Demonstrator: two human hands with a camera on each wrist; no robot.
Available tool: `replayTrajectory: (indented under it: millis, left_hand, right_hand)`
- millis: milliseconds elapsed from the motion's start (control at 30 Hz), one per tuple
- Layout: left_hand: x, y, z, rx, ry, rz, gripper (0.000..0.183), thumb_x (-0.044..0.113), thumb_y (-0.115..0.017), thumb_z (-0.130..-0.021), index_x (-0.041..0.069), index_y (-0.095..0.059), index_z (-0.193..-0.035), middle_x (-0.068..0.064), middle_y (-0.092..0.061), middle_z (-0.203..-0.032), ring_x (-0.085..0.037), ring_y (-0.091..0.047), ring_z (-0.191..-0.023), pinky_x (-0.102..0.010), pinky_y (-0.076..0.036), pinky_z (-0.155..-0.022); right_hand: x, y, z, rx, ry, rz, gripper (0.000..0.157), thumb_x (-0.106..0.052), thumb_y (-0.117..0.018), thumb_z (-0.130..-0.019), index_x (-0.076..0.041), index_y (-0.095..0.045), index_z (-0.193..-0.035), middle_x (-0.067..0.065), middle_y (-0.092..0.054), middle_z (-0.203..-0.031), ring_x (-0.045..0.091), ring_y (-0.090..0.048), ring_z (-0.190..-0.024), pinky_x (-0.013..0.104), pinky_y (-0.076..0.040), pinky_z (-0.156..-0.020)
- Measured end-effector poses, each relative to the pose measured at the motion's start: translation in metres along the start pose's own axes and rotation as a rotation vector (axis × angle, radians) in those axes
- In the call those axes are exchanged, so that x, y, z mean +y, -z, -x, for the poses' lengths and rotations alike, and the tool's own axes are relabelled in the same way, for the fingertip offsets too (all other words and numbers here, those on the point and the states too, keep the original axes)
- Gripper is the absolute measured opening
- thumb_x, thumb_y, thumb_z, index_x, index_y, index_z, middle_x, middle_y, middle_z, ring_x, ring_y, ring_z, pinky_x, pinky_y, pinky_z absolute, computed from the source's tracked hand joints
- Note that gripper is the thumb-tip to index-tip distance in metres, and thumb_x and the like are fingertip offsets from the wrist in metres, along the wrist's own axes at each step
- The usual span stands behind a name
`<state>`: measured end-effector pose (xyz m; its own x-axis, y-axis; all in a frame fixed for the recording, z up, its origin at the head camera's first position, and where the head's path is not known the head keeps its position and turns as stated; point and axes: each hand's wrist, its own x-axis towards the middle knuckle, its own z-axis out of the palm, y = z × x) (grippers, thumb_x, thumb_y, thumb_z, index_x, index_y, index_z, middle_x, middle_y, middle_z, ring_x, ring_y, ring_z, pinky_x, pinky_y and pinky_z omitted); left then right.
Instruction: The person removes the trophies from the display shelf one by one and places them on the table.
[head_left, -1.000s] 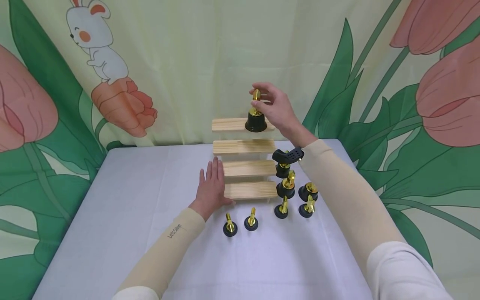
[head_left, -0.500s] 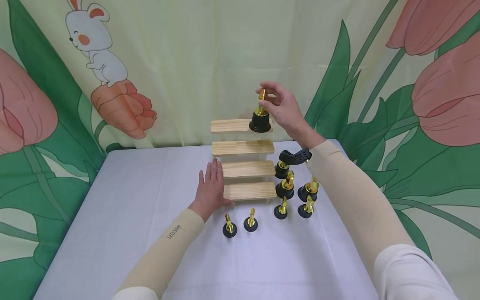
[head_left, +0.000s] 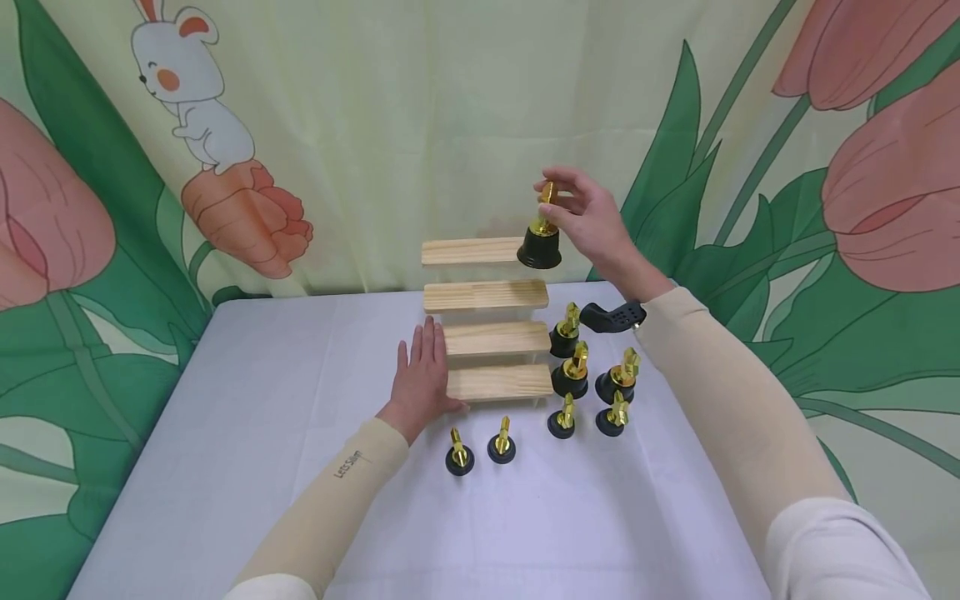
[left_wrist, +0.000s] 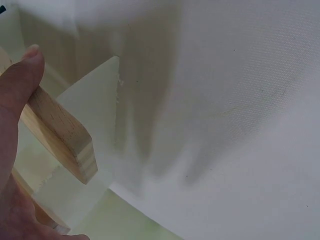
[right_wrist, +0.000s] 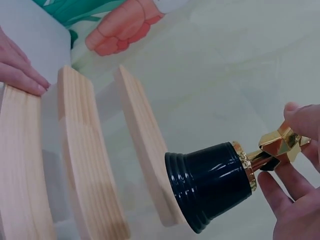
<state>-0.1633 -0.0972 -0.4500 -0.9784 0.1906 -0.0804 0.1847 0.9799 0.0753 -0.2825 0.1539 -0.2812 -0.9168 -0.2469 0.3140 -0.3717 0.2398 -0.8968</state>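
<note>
My right hand point(head_left: 592, 221) pinches the gold star top of a trophy point(head_left: 540, 247) with a black base. The trophy hangs upright at the right end of the top plank point(head_left: 468, 251) of a four-step wooden rack, overlapping that end in the head view. In the right wrist view the trophy's black base point(right_wrist: 212, 182) shows beside the planks, its gold star between thumb and fingers. My left hand point(head_left: 422, 375) rests with straight fingers along the rack's left side. Its thumb point(left_wrist: 25, 75) lies against a plank end point(left_wrist: 65, 135) in the left wrist view.
Several more gold and black trophies, such as a large one point(head_left: 572, 381), stand right of the rack. Two small trophies, one of them point(head_left: 502, 447) nearer the rack's middle, stand in front. A printed curtain point(head_left: 360, 150) hangs behind the white-clothed table point(head_left: 300, 375).
My right hand has carried the trophy rightward along the top plank to its right end, slightly lower. My left hand stays in place at the rack's side.
</note>
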Motion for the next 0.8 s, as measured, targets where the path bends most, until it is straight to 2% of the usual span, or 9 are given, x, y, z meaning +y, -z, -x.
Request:
replayTrajectory:
  millis: [167,400,633,800]
  left_hand:
    - [0.0,0.001,0.0,0.007,0.001,-0.003,0.14,0.062,-0.083,-0.068,-0.005,0.002,-0.156,-0.024,0.004,-0.165,-0.039,-0.005,-0.154,-0.058,-0.015,-0.123]
    - [0.001,0.003,0.003,0.009,0.004,-0.009,0.139,0.061,-0.084,-0.067,-0.006,0.0,-0.156,-0.025,0.003,-0.165,-0.039,-0.006,-0.154,-0.058,-0.015,-0.123]
    - [0.0,-0.001,0.002,0.015,0.004,0.004,0.141,0.062,-0.084,-0.066,-0.005,0.001,-0.156,-0.025,0.003,-0.165,-0.04,-0.007,-0.154,-0.059,-0.015,-0.122]
    - [-0.001,-0.001,0.001,0.026,-0.001,0.012,0.142,0.062,-0.085,-0.065,-0.005,0.001,-0.156,-0.025,0.003,-0.165,-0.041,-0.007,-0.154,-0.059,-0.015,-0.122]
  right_hand:
    - [0.006,0.008,0.006,0.005,0.011,0.001,0.04,-0.013,-0.064,-0.096,-0.014,-0.055,-0.136,0.007,-0.061,-0.133,0.026,-0.059,-0.122,0.024,-0.049,-0.091]
    - [0.011,0.017,0.013,0.005,-0.003,0.071,0.041,-0.016,-0.064,-0.097,-0.014,-0.055,-0.137,0.008,-0.06,-0.134,0.024,-0.057,-0.127,0.026,-0.052,-0.098]
    - [0.014,0.024,0.018,0.015,-0.011,0.057,0.041,-0.015,-0.064,-0.097,-0.014,-0.055,-0.136,0.008,-0.059,-0.133,0.026,-0.057,-0.126,0.02,-0.052,-0.092]
    - [0.019,0.031,0.022,0.029,-0.034,0.081,0.041,-0.017,-0.063,-0.097,-0.015,-0.054,-0.137,0.008,-0.059,-0.135,0.025,-0.056,-0.127,0.02,-0.052,-0.094]
